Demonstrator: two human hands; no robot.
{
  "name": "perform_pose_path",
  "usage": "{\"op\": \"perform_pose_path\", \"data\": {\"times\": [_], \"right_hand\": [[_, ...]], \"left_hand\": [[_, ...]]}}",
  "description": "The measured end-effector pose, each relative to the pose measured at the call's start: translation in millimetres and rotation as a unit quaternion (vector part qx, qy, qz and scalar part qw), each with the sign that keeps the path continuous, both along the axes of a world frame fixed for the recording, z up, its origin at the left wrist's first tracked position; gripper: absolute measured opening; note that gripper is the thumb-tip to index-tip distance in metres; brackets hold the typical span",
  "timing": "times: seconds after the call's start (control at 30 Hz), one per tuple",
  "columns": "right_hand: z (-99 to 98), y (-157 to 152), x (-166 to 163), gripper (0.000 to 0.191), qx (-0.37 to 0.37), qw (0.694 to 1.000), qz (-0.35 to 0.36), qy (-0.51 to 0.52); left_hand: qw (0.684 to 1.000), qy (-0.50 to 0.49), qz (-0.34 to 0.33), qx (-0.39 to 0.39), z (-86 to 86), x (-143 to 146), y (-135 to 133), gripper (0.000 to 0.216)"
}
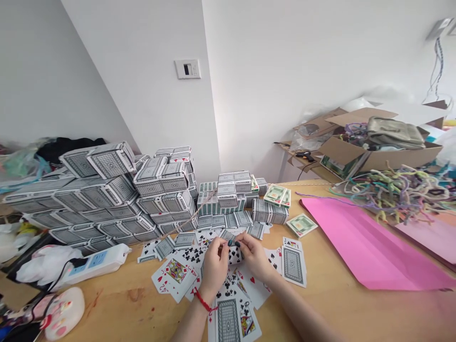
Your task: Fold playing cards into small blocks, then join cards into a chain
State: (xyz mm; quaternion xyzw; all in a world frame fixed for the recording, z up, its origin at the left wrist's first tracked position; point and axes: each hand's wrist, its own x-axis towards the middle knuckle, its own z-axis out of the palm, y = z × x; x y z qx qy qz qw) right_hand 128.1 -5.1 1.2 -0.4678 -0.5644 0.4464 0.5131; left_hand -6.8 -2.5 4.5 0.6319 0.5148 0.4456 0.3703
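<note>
My left hand [215,261], with a red string bracelet on its wrist, and my right hand [255,256] meet over the middle of the table. The thumbs and fingertips of both are pinched together on a playing card [235,256], partly covered by the fingers. Loose playing cards lie fanned out around and under them. These include a face card [176,270] at the left, a patterned-back card [228,319] nearest me, and another patterned-back card [294,265] at the right. Small folded cards [166,247] rest just beyond my left hand.
Stacked blocks of cards [96,190] rise at the back left, with lower blocks [233,187] behind my hands. Green card boxes [301,224] sit right of those. A power strip [96,263] lies left; pink paper [356,242], tangled yarn [388,192] and a cardboard box [386,156] fill the right.
</note>
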Motion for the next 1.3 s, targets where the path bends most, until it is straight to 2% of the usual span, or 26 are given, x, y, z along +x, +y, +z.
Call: {"op": "perform_pose_path", "data": {"times": [0.27,0.43,0.57,0.67,0.77,0.83,0.97,1.07,1.17,1.3], "right_hand": [[-0.8,3.2,6.0,0.019,-0.065,0.990,0.078,0.094],[-4.5,5.7,8.3,0.022,-0.094,0.990,0.064,0.087],[0.0,4.4,11.1,0.020,-0.043,0.998,0.043,-0.011],[2.2,2.9,11.5,0.016,-0.015,0.997,0.048,-0.050],[-3.6,4.1,9.2,0.018,-0.036,0.996,0.069,-0.044],[-10.5,6.2,7.2,0.025,-0.056,0.996,0.049,-0.045],[-18.8,9.1,6.8,0.017,-0.050,0.997,0.000,-0.063],[-15.7,8.4,9.2,0.015,-0.026,0.996,0.017,-0.080],[-9.2,6.3,10.7,0.017,-0.006,0.996,0.053,-0.072],[-3.6,4.5,10.7,0.020,-0.031,0.994,0.107,-0.010]], "left_hand": [[0.996,-0.072,-0.032,-0.048,-3.5,0.9,4.9,0.028],[0.995,-0.070,-0.040,-0.055,-3.9,-0.9,6.0,0.026],[0.999,0.006,-0.047,-0.012,-2.0,-3.7,5.3,0.020],[0.999,0.038,-0.017,0.026,-1.4,-4.9,5.5,0.019],[0.998,0.037,0.022,0.041,-2.8,-5.9,6.2,0.020],[0.997,0.033,0.044,0.047,-4.0,-6.6,6.6,0.021],[0.995,0.047,0.033,0.078,-4.0,-7.5,6.7,0.024],[0.990,0.075,0.002,0.116,-2.2,-7.9,6.7,0.025],[0.987,0.086,0.002,0.133,-1.5,-9.1,7.5,0.024],[0.989,0.077,0.009,0.129,-3.4,-11.8,10.1,0.024]]}}
